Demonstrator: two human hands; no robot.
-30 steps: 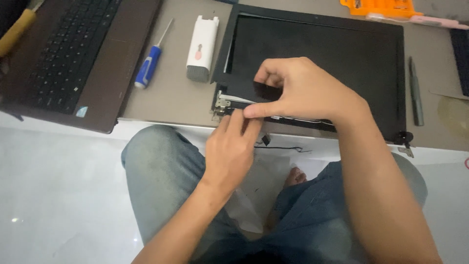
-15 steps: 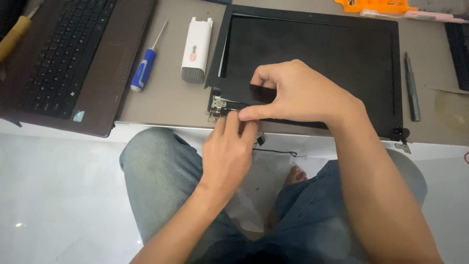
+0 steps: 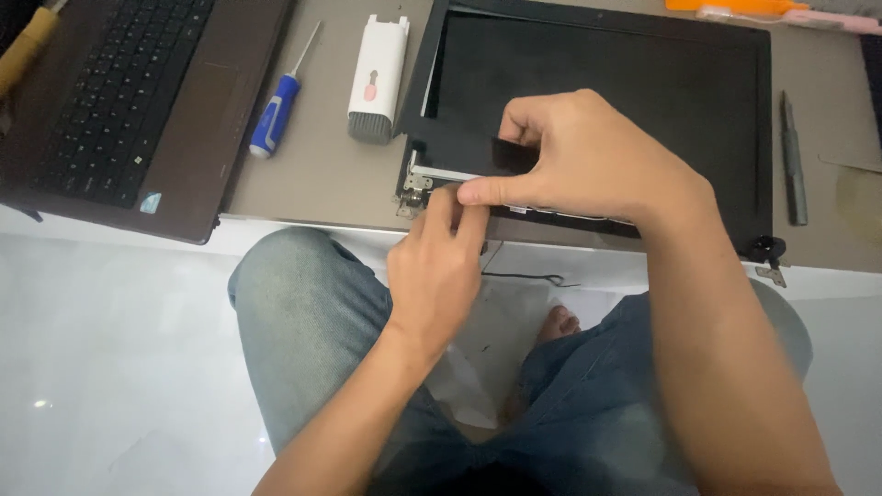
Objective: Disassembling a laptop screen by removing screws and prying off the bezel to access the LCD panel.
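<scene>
A detached laptop screen assembly [image 3: 643,73] lies flat on the low table [image 3: 322,174], its black bezel framing a dark panel. My right hand [image 3: 588,161] grips the lower bezel strip [image 3: 464,152] near the bottom left corner and lifts it off the panel. My left hand [image 3: 436,262] pinches at the same corner, fingertips beside the metal hinge [image 3: 413,188]. A thin black cable [image 3: 528,276] hangs from the screen's front edge over my lap.
A brown laptop base [image 3: 129,101] with keyboard lies at the left. A blue-handled screwdriver [image 3: 276,110] and a white cleaning brush tool [image 3: 375,78] lie between it and the screen. A grey pen-like tool [image 3: 795,161] rests at the right. Orange tool [image 3: 735,7] at the far edge.
The view has shifted slightly. Both hands stay at the screen's bottom left corner, with the right hand raising the bezel strip a little more.
</scene>
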